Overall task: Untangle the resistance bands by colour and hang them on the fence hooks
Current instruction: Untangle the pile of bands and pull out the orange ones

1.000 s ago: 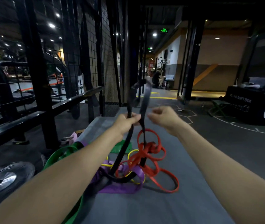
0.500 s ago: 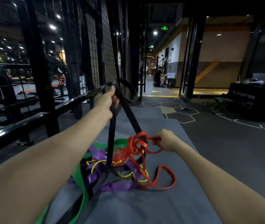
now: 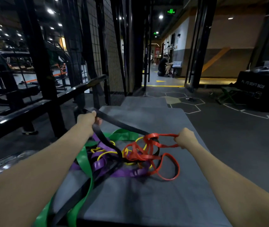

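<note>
The black band (image 3: 114,122) is being gripped in the left hand (image 3: 88,119), fingers curled tight around it, out over the far left part of the grey mat (image 3: 147,202). From that fist the black strap is being stretched taut toward the right, straight into the knot of colours. Over on the right, a loop of the red band (image 3: 148,151) is being held in the right hand (image 3: 185,138), fist closed around it, and the loop is being drawn out sideways from the tangle. Between the two hands, the pile is lying on the mat: the purple band (image 3: 122,172) and the thin yellow band (image 3: 104,155) are being crossed by the black one, while the green band (image 3: 83,161) is being trailed toward the near left edge. The black fence (image 3: 37,63) is being seen at the left, just beside the mat.
</note>
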The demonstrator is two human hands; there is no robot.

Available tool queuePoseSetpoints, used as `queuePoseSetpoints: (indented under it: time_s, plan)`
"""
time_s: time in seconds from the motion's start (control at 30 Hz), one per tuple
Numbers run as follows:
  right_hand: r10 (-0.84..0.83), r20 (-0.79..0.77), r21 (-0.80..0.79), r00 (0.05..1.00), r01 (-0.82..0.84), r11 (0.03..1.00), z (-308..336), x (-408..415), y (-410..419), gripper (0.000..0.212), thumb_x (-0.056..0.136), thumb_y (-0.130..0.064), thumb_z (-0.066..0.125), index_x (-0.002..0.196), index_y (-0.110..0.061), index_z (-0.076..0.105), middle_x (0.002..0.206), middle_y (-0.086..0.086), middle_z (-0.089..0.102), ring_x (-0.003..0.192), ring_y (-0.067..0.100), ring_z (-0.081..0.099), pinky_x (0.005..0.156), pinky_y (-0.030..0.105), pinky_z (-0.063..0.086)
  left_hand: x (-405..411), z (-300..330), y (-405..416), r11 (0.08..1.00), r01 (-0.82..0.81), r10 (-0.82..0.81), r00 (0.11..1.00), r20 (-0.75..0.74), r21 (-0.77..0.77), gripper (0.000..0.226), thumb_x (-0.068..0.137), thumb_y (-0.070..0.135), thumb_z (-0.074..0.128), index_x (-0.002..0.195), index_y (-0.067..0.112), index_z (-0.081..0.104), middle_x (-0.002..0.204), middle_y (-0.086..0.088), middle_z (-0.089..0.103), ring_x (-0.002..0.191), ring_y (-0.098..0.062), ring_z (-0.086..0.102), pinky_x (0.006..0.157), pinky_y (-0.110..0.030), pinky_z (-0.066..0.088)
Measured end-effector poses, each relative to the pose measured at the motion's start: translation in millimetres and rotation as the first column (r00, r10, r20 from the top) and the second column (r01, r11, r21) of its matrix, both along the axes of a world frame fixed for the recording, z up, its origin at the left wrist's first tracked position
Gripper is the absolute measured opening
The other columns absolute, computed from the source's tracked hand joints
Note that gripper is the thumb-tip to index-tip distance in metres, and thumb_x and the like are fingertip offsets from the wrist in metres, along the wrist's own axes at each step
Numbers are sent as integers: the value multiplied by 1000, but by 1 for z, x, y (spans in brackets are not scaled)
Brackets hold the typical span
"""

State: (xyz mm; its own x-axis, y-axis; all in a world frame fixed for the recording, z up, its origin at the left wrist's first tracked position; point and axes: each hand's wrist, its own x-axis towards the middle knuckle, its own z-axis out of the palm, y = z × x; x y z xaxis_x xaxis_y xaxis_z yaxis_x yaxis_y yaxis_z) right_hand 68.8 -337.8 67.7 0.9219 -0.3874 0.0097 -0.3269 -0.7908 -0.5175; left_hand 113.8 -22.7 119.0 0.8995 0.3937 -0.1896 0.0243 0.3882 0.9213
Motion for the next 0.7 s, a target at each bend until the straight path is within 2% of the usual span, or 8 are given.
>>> queuePoseSetpoints:
  time_s: [0.13,0.23,0.3,0.37,0.4,0.57,0.63,0.7]
  plan:
    - [70,-38,111,997,-65,992,-14,-1,13,30,89,-10,51,59,-9,46,70,12,53,87,35,62,76,35,51,-2,-40,-5,982,96,-82,992,-94,161,31,97,2,43,67,10,42,47,-6,46,21,-4,39,32,-17,37]
    - [62,5,298,998,-61,953,-30,3,15,26,87,-20,57,65,-6,59,73,14,57,60,26,51,58,26,43,-5,-56,-5,909,308,-225,929,-294,279,27,96,22,51,72,11,46,50,-5,49,32,-11,47,55,-28,43]
    - [19,57,427,998,-42,903,-39,7,11,32,89,-25,59,61,-10,56,59,11,55,50,21,50,60,30,46,-5,-58,-4,615,573,-245,791,-560,541,44,92,49,46,75,9,52,62,-7,53,49,-17,49,57,-26,43]
    - [-41,98,546,994,-19,838,-43,10,8,34,89,-27,60,61,-9,55,52,8,51,51,22,54,72,39,51,-7,-54,-9,259,749,-151,656,-740,610,71,89,64,33,79,-1,61,76,-14,63,51,-19,49,46,-20,37]
    - [-71,104,586,992,-3,811,-45,11,6,34,89,-26,61,62,-8,54,52,8,51,51,23,55,76,41,52,-5,-51,-13,173,767,-112,638,-761,618,78,88,67,31,76,-4,61,76,-15,66,48,-19,50,43,-19,35]
    - [-147,92,707,985,40,706,-63,15,0,33,91,-21,59,62,-6,50,58,12,51,50,24,54,74,45,53,-11,-51,-61,-91,536,-235,807,-541,839,60,90,54,46,52,8,57,31,1,52,36,-12,55,52,-27,47]
    - [-162,81,721,983,54,690,-69,15,0,33,92,-20,58,63,-5,52,59,12,52,50,24,53,73,43,53,-20,-70,-94,-92,456,-396,799,-453,885,49,87,47,57,61,6,62,51,-7,64,63,-22,67,68,-35,53]
    - [-169,78,717,983,62,694,-73,14,-1,33,92,-20,57,63,-5,54,59,12,53,51,24,53,70,41,53,-25,-96,-125,-41,399,-473,800,-369,916,36,80,43,67,85,7,63,89,-13,68,89,-27,64,78,-34,49]
